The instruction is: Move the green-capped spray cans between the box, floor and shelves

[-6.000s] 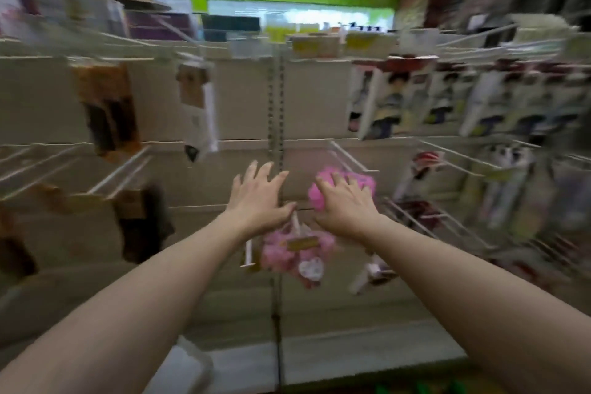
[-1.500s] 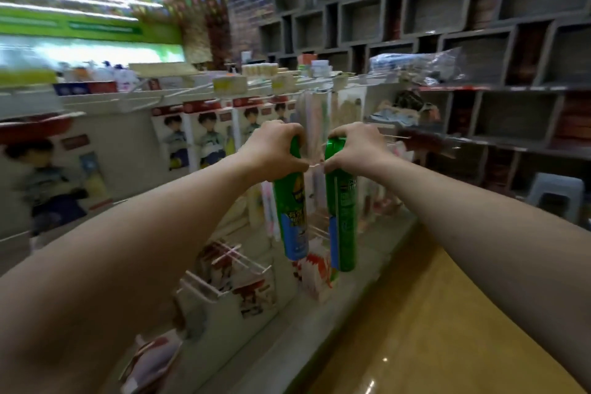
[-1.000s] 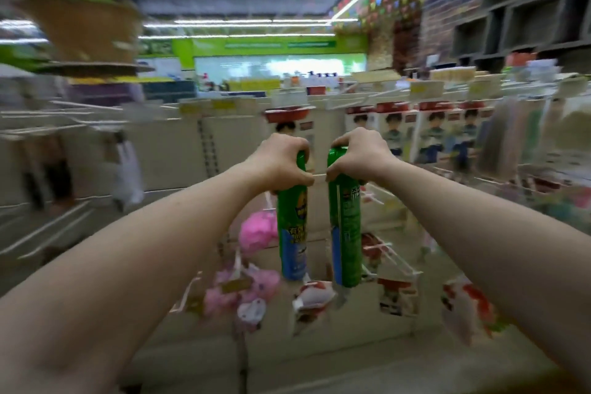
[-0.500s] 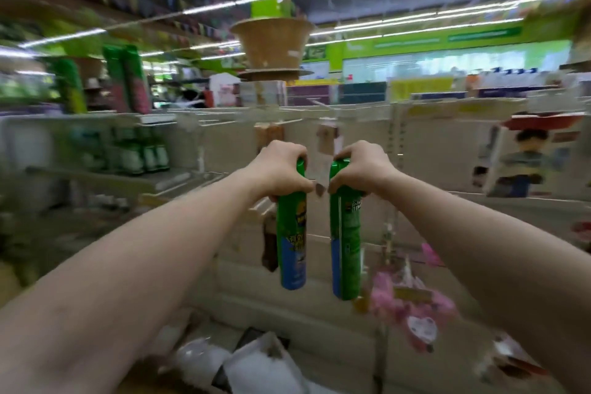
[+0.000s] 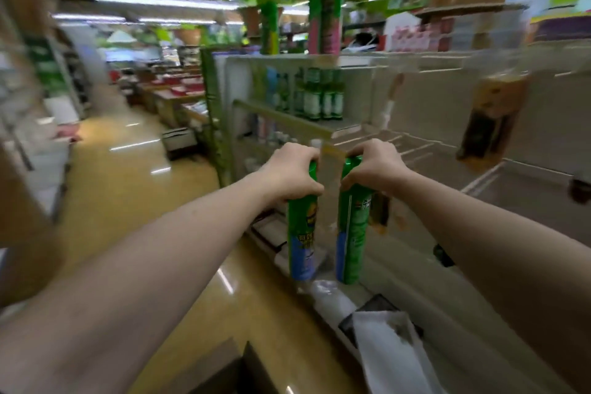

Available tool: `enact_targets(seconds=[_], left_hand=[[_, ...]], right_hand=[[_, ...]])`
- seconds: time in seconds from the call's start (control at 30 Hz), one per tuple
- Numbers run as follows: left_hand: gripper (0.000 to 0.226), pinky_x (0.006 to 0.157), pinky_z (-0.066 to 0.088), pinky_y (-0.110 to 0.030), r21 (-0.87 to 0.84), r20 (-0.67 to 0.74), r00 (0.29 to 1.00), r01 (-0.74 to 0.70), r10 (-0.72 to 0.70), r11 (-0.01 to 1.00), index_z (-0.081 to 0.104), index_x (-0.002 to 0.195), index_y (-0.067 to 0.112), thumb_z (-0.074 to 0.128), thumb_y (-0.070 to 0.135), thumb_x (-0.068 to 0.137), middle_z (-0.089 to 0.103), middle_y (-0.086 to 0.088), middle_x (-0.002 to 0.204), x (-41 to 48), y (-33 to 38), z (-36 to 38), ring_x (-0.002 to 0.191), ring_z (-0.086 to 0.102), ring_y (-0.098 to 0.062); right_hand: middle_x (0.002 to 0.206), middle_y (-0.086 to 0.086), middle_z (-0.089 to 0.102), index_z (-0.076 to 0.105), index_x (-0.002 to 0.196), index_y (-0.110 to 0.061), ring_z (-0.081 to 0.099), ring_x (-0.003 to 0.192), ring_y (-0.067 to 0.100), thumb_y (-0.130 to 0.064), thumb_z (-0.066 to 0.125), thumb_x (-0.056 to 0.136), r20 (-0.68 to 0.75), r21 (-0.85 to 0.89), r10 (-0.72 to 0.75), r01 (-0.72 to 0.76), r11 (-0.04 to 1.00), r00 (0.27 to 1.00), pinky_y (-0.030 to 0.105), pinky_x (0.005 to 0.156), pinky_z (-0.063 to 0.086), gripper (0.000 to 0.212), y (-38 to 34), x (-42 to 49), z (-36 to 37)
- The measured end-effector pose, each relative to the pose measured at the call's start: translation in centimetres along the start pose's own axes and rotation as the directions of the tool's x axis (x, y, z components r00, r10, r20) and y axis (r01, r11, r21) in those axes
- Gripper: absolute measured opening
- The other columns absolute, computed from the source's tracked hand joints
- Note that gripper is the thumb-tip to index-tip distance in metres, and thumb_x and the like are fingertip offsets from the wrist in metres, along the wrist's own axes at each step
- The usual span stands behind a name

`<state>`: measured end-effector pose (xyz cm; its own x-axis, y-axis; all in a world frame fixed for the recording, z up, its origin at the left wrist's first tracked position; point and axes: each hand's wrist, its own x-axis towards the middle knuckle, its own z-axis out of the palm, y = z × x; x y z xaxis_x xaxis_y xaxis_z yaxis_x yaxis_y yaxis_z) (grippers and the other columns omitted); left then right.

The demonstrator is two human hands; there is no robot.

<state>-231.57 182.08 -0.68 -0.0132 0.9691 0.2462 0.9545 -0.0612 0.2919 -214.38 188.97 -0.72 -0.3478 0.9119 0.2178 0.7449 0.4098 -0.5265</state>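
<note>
My left hand [image 5: 292, 173] grips the top of a tall green spray can [image 5: 302, 238] with a blue band near its bottom. My right hand [image 5: 372, 168] grips the top of a second green spray can [image 5: 351, 240]. Both cans hang upright side by side in front of me, a small gap between them, above the base of a beige shop shelf [image 5: 415, 99]. The caps are hidden under my fingers.
Green bottles [image 5: 319, 96] stand on a shelf board ahead, with tall green-and-pink cans [image 5: 324, 14] on top of the unit. A brown packet [image 5: 492, 115] hangs at the right. White bags [image 5: 387, 339] lie low at the shelf base. A glossy yellow aisle floor [image 5: 121, 176] runs left.
The view has swung left along the shelving, from the pink hanging items to the shelf end and the aisle. Both hands still hold the two cans side by side.
</note>
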Motion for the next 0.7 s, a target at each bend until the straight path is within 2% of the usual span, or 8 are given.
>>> enact_targets(seconds=[0.13,0.23,0.33,0.4,0.47,0.57,0.7], left_hand=[[0.033,0.052,0.053,-0.03,0.029,-0.025,0.977,0.211,-0.211,0.977,0.061,0.092,0.023,0.084,0.036,0.073,0.057,0.001,0.094,-1.1,-6.8,0.2,0.083,0.06,-0.02],[0.035,0.049,0.059,-0.038,0.021,-0.047,0.932,0.362,-0.361,0.932,0.061,0.093,0.019,0.086,0.031,0.072,0.056,-0.003,0.097,-1.9,-10.7,0.1,0.083,0.061,-0.024],[0.034,0.054,0.062,-0.042,0.028,-0.084,0.863,0.502,-0.499,0.864,0.062,0.095,0.018,0.086,0.029,0.073,0.056,-0.003,0.097,-2.9,-14.2,-0.2,0.083,0.061,-0.024],[0.034,0.052,0.062,-0.042,0.036,-0.107,0.813,0.578,-0.572,0.815,0.061,0.095,0.019,0.085,0.029,0.073,0.056,-0.003,0.097,-4.0,-16.2,-0.2,0.083,0.06,-0.023],[0.036,0.059,0.063,-0.043,0.043,-0.113,0.768,0.638,-0.631,0.769,0.06,0.096,0.019,0.085,0.028,0.073,0.055,-0.003,0.1,-5.6,-18.1,0.0,0.087,0.058,-0.023],[0.036,0.073,0.061,-0.041,0.057,-0.105,0.7,0.713,-0.706,0.698,0.059,0.096,0.02,0.086,0.029,0.073,0.054,-0.001,0.1,-8.5,-20.7,0.7,0.09,0.057,-0.021],[0.037,0.07,0.059,-0.039,0.073,-0.091,0.603,0.798,-0.792,0.599,0.059,0.097,0.02,0.085,0.03,0.073,0.052,0.001,0.098,-12.6,-24.1,1.8,0.087,0.055,-0.019]], right_hand=[[0.101,0.006,0.066,0.072,0.117,-0.013,0.063,0.093,0.023,-0.029,0.095,0.059,0.118,0.016,-0.124,0.123,0.992,0.985,0.041,0.079,0.062,0.065,-3.9,4.3,6.3],[0.098,0.005,0.065,0.072,0.113,-0.012,0.063,0.091,0.023,-0.029,0.095,0.059,0.225,0.053,-0.221,0.215,0.975,0.949,0.042,0.078,0.062,0.061,-6.5,7.0,10.5],[0.099,0.005,0.066,0.072,0.11,-0.013,0.063,0.091,0.023,-0.027,0.095,0.059,0.323,0.108,-0.3,0.28,0.954,0.898,0.038,0.076,0.061,0.058,-9.2,9.3,14.6],[0.095,0.001,0.063,0.07,0.113,-0.013,0.062,0.086,0.019,-0.024,0.095,0.06,0.393,0.149,-0.356,0.323,0.935,0.848,0.032,0.066,0.058,0.059,-10.9,10.3,17.5],[0.091,-0.001,0.061,0.068,0.112,-0.013,0.061,0.081,0.016,-0.022,0.094,0.061,0.458,0.177,-0.406,0.367,0.913,0.791,0.028,0.062,0.056,0.058,-12.6,10.7,20.3],[0.096,0.002,0.063,0.066,0.114,-0.012,0.065,0.087,0.02,-0.021,0.094,0.062,0.526,0.188,-0.454,0.422,0.887,0.72,0.036,0.074,0.062,0.059,-15.1,10.2,24.4],[0.101,0.004,0.065,0.066,0.116,-0.01,0.065,0.093,0.024,-0.021,0.095,0.06,0.593,0.215,-0.5,0.475,0.854,0.631,0.04,0.077,0.063,0.064,-17.9,8.7,29.5]])
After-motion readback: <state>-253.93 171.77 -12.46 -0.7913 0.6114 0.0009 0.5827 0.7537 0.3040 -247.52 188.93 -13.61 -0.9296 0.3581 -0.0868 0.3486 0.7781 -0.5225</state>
